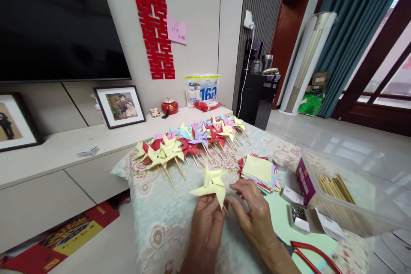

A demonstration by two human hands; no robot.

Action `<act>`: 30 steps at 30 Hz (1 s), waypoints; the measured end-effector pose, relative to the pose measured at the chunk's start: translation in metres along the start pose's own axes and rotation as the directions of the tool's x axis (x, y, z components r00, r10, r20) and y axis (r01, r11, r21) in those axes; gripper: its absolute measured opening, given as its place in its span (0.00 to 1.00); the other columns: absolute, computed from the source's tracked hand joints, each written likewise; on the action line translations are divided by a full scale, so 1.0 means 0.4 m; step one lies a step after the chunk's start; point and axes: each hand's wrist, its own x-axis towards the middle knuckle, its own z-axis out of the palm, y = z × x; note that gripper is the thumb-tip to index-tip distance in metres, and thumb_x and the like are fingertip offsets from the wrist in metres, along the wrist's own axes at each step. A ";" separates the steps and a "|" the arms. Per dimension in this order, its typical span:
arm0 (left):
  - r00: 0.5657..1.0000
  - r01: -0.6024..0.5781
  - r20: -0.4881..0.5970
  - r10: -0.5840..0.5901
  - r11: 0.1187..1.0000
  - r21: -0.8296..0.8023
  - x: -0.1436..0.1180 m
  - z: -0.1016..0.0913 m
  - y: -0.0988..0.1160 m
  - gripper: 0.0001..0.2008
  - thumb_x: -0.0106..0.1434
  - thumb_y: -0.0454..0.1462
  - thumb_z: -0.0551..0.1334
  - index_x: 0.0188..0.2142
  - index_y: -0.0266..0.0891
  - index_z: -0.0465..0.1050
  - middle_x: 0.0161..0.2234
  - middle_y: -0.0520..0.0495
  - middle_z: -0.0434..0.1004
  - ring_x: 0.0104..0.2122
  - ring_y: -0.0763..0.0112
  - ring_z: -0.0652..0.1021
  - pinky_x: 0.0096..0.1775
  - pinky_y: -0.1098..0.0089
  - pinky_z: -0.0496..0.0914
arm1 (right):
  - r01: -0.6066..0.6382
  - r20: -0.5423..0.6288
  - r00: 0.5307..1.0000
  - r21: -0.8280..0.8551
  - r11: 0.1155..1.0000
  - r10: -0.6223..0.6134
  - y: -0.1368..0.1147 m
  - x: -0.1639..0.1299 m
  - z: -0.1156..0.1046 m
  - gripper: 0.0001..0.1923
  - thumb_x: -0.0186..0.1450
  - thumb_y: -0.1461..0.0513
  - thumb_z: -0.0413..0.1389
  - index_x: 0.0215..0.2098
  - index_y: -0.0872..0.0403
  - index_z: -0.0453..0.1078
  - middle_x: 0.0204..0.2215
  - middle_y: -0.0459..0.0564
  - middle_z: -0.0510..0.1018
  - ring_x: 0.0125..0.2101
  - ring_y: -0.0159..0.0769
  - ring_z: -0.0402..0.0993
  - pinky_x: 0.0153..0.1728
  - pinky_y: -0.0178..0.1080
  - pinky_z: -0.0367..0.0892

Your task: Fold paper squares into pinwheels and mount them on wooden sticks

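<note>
A pale yellow paper pinwheel [212, 182] with a silver pin at its centre stands upright over the near part of the table. My left hand [206, 224] is closed around it from below, behind the blades. Close to its right side hovers my right hand [255, 212], fingers curved and apart, with nothing visible in it; a bit of wooden stick shows between the two hands. Beyond lie many finished pinwheels [199, 137] in yellow, red, purple, pink and blue, their sticks pointing toward me. Coloured paper squares [257, 169] are stacked right of the pinwheel.
A clear plastic bin [362, 218] holds wooden sticks [337, 187] at the right. Before it are a small open box of metal pins [298, 213], a round clear container [281, 159] and red-handled pliers [316, 253]. Behind the table runs a white cabinet [118, 137] with framed photos.
</note>
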 end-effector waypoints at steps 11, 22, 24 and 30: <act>0.999 -0.046 -0.028 0.044 0.996 -0.079 0.040 -0.030 0.026 0.11 0.46 0.33 0.73 0.31 0.39 0.76 0.31 0.50 0.76 0.32 0.68 0.76 0.40 0.69 0.71 | -0.418 0.346 0.856 0.027 0.908 0.384 -0.003 -0.008 0.045 0.06 0.64 0.63 0.59 0.28 0.53 0.72 0.23 0.43 0.77 0.25 0.34 0.71 0.28 0.33 0.59; 0.998 -0.058 -0.029 0.054 0.981 -0.188 0.047 -0.020 0.013 0.12 0.43 0.31 0.75 0.29 0.40 0.78 0.33 0.47 0.81 0.37 0.67 0.79 0.43 0.70 0.73 | -0.381 0.371 0.850 -0.059 0.923 0.374 -0.016 0.026 0.063 0.08 0.60 0.69 0.55 0.26 0.53 0.72 0.24 0.46 0.78 0.27 0.36 0.73 0.29 0.33 0.58; 0.999 -0.034 -0.037 0.027 0.977 -0.211 0.045 -0.023 0.019 0.12 0.46 0.31 0.74 0.32 0.40 0.80 0.36 0.46 0.82 0.38 0.66 0.80 0.42 0.69 0.73 | -0.364 0.380 0.846 -0.098 0.926 0.373 -0.021 0.043 0.056 0.08 0.59 0.70 0.54 0.25 0.54 0.71 0.23 0.46 0.77 0.26 0.36 0.72 0.28 0.33 0.57; 0.980 0.097 -0.153 -0.124 0.980 -0.177 0.048 -0.023 0.012 0.14 0.52 0.30 0.69 0.41 0.38 0.80 0.48 0.39 0.79 0.40 0.64 0.80 0.41 0.66 0.75 | -0.335 0.268 0.890 -0.163 0.928 0.368 0.011 0.195 -0.023 0.08 0.62 0.65 0.53 0.24 0.53 0.70 0.23 0.44 0.77 0.26 0.35 0.73 0.28 0.33 0.59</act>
